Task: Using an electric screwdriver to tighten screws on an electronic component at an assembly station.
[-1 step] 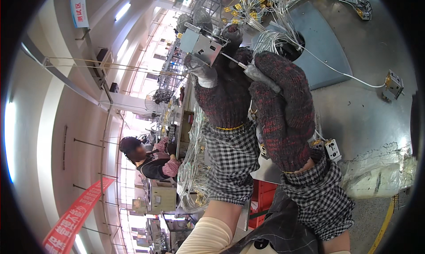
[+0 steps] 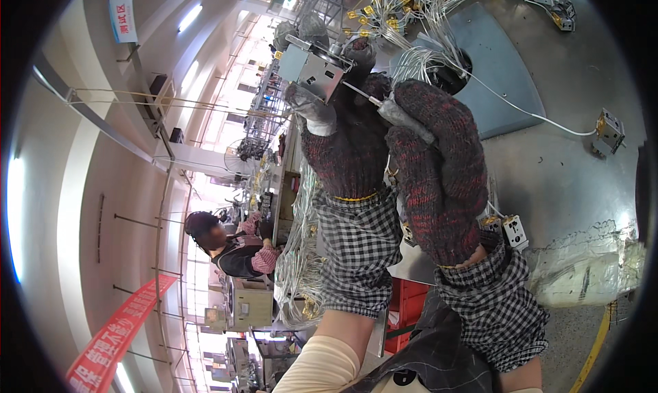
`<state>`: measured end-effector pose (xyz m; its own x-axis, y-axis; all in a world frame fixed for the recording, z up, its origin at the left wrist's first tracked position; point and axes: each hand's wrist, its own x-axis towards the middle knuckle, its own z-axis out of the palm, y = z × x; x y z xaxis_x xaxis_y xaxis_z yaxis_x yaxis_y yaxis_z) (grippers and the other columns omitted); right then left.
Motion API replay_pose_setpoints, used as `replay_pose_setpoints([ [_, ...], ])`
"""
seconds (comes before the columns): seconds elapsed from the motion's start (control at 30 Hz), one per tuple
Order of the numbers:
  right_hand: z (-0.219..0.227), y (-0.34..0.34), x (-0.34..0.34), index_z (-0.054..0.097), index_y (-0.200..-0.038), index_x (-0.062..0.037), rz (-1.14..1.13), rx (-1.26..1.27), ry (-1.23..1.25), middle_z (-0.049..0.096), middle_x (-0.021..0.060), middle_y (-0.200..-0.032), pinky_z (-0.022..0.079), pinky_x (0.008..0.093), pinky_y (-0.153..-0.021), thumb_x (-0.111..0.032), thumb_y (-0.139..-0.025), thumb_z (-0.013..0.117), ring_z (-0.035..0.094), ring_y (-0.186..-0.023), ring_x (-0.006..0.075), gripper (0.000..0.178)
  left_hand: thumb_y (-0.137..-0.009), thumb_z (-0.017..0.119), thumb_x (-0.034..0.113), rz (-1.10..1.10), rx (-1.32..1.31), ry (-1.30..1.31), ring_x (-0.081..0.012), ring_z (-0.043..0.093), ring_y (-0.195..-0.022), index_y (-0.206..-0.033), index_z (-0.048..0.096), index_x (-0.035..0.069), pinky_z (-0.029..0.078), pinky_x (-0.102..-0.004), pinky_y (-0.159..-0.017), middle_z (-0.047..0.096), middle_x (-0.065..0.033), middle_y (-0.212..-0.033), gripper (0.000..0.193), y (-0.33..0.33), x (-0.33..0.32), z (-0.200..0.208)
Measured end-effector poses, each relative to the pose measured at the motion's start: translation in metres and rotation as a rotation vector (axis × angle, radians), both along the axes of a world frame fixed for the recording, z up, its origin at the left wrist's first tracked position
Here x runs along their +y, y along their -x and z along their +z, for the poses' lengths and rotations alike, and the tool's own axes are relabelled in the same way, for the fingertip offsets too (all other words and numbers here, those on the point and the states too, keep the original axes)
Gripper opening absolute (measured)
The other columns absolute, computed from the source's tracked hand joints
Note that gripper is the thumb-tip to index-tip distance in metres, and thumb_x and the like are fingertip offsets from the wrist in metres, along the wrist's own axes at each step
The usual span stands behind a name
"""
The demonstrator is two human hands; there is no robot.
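Both of my hands wear dark knitted gloves with grey fingertips, below checked sleeve covers. My left hand [image 2: 346, 136] grips a small boxy metal part [image 2: 312, 71] with cut-out slots, its thumb and fingers on opposite sides. My right hand [image 2: 439, 146] is closed around a thin metal rod or cable end [image 2: 361, 93] that reaches to the part's right side. Whether the rod enters the part cannot be made out. The right fingertips are partly hidden behind the glove.
A blue-grey plate [image 2: 510, 71] with a round hole lies on the metal table [image 2: 569, 187]. White cables [image 2: 425, 60] with yellow-tagged ends are bundled at the back. A metal part [image 2: 608, 132] on a cable sits at right. A co-worker [image 2: 236, 246] is at left, by another bench.
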<state>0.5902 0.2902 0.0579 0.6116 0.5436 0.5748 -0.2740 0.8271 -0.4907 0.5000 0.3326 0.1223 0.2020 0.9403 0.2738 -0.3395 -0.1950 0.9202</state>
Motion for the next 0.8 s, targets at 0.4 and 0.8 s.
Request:
replay_pose_setpoints([
  [0.4, 0.0005, -0.0037, -0.0016, 0.056, -0.124, 0.0014, -0.021, -0.088, 0.023, 0.060, 0.0174, -0.120, 0.049, 0.0374, -0.095, -0.004, -0.093, 0.059, 0.060, -0.110, 0.0286, 0.032, -0.080, 0.046, 0.082, -0.067, -0.021, -0.023, -0.0230, 0.052, -0.091, -0.133, 0.046, -0.007, 0.045, -0.0387, -0.080, 0.049, -0.0049, -0.092, 0.104, -0.0011, -0.0036, 0.0018],
  [0.8, -0.0007, -0.0017, -0.0009, 0.055, -0.125, 0.0014, -0.051, -0.096, 0.027, 0.059, 0.0176, -0.120, 0.050, 0.0364, -0.094, -0.002, -0.092, 0.059, 0.060, -0.110, 0.0273, 0.033, -0.079, 0.046, 0.083, -0.098, -0.003, -0.055, -0.0221, 0.051, -0.090, -0.132, 0.047, -0.008, 0.045, -0.0372, -0.079, 0.048, -0.0040, -0.092, 0.105, 0.0044, -0.0013, 0.0006],
])
